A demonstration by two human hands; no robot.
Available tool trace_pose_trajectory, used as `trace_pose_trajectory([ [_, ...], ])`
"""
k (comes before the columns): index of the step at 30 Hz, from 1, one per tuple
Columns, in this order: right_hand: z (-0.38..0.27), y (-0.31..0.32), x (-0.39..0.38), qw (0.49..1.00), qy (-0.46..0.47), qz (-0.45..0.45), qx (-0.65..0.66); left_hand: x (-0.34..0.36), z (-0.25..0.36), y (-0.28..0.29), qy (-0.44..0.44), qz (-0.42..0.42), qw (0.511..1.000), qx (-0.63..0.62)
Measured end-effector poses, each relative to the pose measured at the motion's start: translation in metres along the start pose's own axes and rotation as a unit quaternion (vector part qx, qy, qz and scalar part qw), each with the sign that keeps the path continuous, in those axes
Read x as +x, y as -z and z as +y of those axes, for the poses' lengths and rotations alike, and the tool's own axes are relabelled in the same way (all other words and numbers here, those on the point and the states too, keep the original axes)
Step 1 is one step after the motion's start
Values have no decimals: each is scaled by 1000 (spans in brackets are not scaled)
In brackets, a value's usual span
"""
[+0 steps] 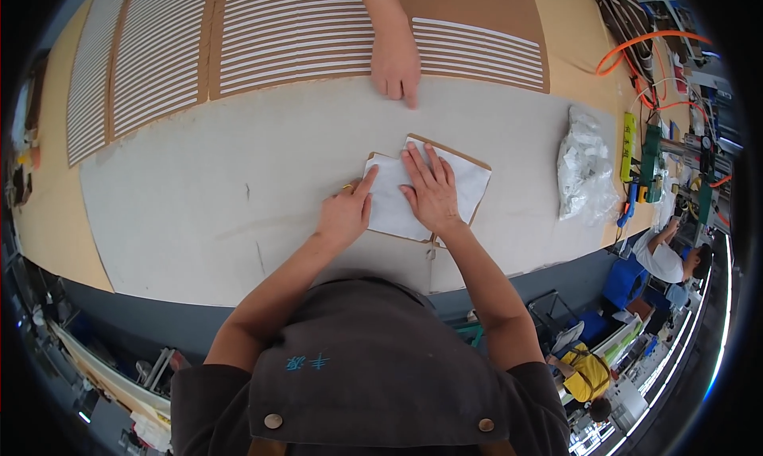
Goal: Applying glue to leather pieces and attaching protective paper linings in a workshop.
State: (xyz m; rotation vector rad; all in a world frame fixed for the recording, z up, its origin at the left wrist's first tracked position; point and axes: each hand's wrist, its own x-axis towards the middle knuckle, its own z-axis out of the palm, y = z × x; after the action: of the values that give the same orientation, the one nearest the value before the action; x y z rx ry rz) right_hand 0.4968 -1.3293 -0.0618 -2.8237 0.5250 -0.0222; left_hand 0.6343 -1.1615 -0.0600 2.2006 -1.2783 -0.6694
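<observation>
Two white sheets with brown edges lie on the grey work surface in front of me, close together: a left piece (389,198) and a right piece (474,178). My right hand (433,192) rests flat on the right piece, its fingers spread toward the far edge. At the near left side of the left piece is my left hand (343,216), with a ring on one finger. Its index finger stretches onto the upper left corner of that sheet, while the other fingers curl beneath. Neither hand grips anything that I can make out.
Another person's hand (395,63) reaches in from the far side, finger pointing down to the grey board (191,178). Brown panels with rows of white strips (294,39) line the far side. A clear plastic bag (584,166), tools and orange hoses (644,39) are at the right.
</observation>
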Motion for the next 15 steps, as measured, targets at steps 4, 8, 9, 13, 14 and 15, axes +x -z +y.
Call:
trace_pose_trajectory([
  [4,1,-1,-1,1000,4,-13,5,1,-1,-3,0,12,1000,3],
  [8,0,-2,-2,1000,0,-9,0,5,1,0,6,6,1000,17],
  [9,1,-3,-2,1000,1,-8,-1,6,4,3,6,4,1000,18],
  [13,1,-3,-2,1000,2,-7,19,5,10,9,58,-18,997,49],
  [14,2,-4,-2,1000,1,-9,11,4,9,10,54,40,996,65],
  [15,2,-4,-2,1000,0,-11,4,3,7,11,53,37,996,67],
])
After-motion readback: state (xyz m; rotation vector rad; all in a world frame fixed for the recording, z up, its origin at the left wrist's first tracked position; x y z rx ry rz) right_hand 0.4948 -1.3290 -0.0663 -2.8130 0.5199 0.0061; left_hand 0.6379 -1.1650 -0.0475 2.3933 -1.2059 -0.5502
